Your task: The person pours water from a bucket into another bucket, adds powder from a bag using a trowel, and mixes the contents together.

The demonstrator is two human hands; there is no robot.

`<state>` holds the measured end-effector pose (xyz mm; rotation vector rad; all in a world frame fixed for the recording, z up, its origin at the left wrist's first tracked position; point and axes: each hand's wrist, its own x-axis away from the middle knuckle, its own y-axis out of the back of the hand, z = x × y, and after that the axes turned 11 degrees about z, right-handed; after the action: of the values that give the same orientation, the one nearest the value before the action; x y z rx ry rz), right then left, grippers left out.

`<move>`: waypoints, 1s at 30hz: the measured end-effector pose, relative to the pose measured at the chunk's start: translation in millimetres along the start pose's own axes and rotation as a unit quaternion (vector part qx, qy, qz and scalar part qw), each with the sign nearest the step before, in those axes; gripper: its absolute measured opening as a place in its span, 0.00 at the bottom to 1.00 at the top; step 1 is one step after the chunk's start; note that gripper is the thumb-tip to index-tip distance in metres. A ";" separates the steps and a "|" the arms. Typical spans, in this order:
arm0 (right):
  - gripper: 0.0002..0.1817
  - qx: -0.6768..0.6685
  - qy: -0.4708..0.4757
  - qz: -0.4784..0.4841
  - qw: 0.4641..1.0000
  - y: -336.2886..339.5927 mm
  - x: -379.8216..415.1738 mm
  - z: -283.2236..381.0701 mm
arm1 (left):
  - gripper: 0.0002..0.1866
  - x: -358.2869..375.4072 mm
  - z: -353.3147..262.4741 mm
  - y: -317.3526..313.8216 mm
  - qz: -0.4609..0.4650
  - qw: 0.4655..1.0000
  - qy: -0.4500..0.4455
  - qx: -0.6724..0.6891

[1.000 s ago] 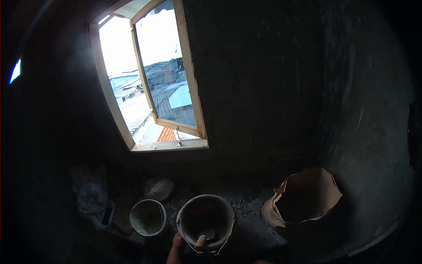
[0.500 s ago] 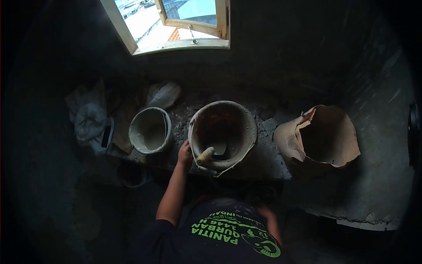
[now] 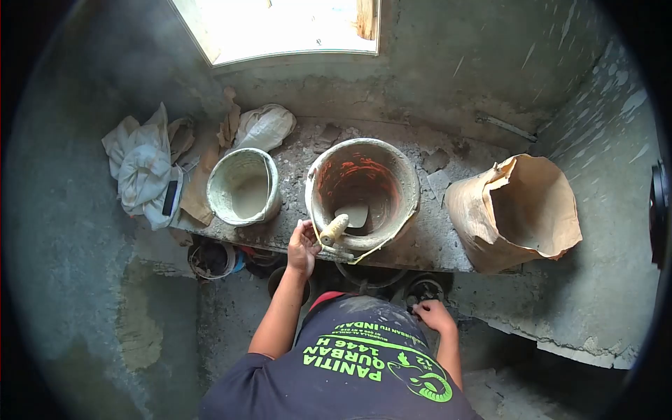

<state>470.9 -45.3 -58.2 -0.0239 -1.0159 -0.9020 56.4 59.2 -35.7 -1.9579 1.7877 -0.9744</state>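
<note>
A large bucket (image 3: 400,166) stands on the bench, its inside smeared grey and reddish. In it a trowel (image 3: 335,229) leans, wooden handle over the near rim and blade inside. My left hand (image 3: 302,250) is beside the bucket's near left side, next to the wire handle, with its fingers loosely bent and apart, holding nothing visible. Lower down, my right hand (image 3: 434,316) is in front of the bench, by my shirt, its fingers loosely bent and nothing seen in them. Left of the large bucket is a smaller bucket (image 3: 219,183) with pale grey material inside.
An open paper sack (image 3: 470,213) stands at the bench's right. White bags (image 3: 142,178) and a dark phone-like object (image 3: 169,198) lie at the left. Below the bench (image 3: 437,260) are a small bucket (image 3: 210,259) and dark round containers. A window (image 3: 280,28) is above.
My left hand has come away from the large bucket's side and turned, fingers up. My right hand, dark and hidden before, now shows. The picture is much brighter, and the view has shifted slightly.
</note>
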 end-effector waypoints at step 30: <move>0.17 0.125 0.281 -0.243 0.920 43.9 45.0 208.5 | 0.05 6.3 24.7 -66.5 0.092 0.954 -0.171 -0.227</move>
<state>358.9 39.8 108.0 0.6965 -0.5876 -1.1303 122.4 59.2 -9.0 -2.0008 2.0575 -0.1505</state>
